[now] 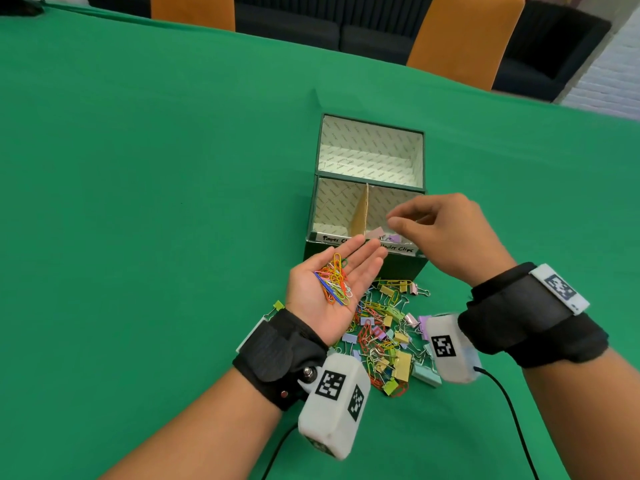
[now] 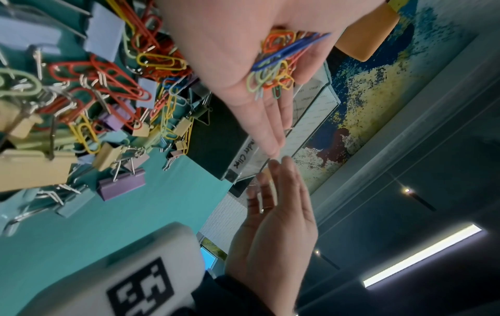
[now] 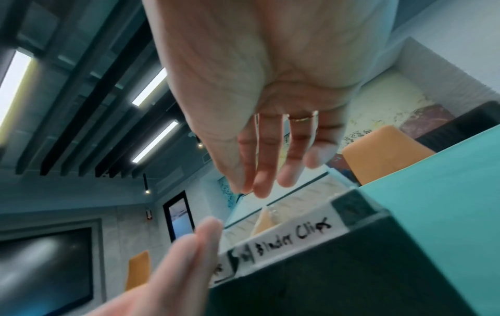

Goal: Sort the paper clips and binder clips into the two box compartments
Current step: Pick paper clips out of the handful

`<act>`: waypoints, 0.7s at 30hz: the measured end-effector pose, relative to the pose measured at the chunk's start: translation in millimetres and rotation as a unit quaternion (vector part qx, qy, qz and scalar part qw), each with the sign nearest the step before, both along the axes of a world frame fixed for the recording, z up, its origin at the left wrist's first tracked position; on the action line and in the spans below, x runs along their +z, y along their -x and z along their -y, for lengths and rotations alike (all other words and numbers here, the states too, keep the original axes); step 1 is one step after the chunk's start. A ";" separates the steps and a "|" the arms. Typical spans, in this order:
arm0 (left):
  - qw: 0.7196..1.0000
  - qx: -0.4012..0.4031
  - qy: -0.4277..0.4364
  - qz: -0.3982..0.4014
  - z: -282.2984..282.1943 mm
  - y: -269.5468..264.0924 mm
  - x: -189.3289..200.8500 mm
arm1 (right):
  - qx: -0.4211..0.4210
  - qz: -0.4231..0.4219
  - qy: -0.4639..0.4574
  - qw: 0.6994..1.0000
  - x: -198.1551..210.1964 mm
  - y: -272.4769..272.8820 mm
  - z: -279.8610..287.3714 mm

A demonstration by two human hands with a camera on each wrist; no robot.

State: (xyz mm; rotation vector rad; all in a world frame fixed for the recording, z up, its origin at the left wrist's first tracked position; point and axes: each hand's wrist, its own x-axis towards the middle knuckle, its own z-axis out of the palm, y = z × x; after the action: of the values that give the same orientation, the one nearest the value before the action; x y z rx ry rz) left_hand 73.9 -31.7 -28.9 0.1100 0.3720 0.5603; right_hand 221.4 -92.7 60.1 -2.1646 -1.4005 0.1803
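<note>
Head view: the left hand (image 1: 329, 289) lies palm up with fingers straight, cradling a small heap of coloured paper clips (image 1: 334, 279) on the flat palm; its grip is released, nothing curled round them. Its fingertips reach the near rim of the box (image 1: 363, 251), over the labels. The right hand (image 1: 446, 230) hovers over the right compartment, thumb and forefinger drawn toward each other, the other fingers loosely bent; the right wrist view shows its fingers nearly straight and its grip released, holding nothing.

The box has 2 compartments split by a cardboard divider (image 1: 360, 211); labels on the front read "Paper Cl…" on the left and "Binder Clips" on the right. A few binder clips (image 1: 384, 234) lie in the right one. Its lid (image 1: 370, 150) stands open behind.

Just in front of the box, between the wrists, a mixed pile (image 1: 388, 334) of paper clips and binder clips lies on the bench (image 1: 138, 202), which is covered in green cloth. The cloth is bare to the left and far side. 2 orange chairs (image 1: 464, 36) stand at the far edge, with a dark sofa behind them.
</note>
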 end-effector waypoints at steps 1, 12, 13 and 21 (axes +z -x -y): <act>1.000 0.001 -0.004 -0.004 0.2 -0.1 0.4 | 0.021 -0.008 0.004 1.000 3.0 5.9 0.6; 0.999 0.026 -0.026 -0.016 1.6 -4.9 -7.8 | 0.120 0.059 0.188 0.973 -2.9 63.0 -1.2; 0.999 0.031 -0.020 -0.020 1.7 -4.9 -8.0 | 0.123 0.077 0.201 0.969 -5.9 67.1 -2.0; 0.999 0.035 -0.031 0.004 1.9 -2.9 1.1 | 0.112 0.042 0.169 0.978 -8.8 65.6 -0.8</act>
State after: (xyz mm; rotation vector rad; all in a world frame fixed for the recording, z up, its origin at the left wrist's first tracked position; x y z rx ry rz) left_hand 76.7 -33.6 -27.8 0.1539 0.3520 0.6419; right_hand 155.8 -91.9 51.3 -2.2981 -1.7690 0.4456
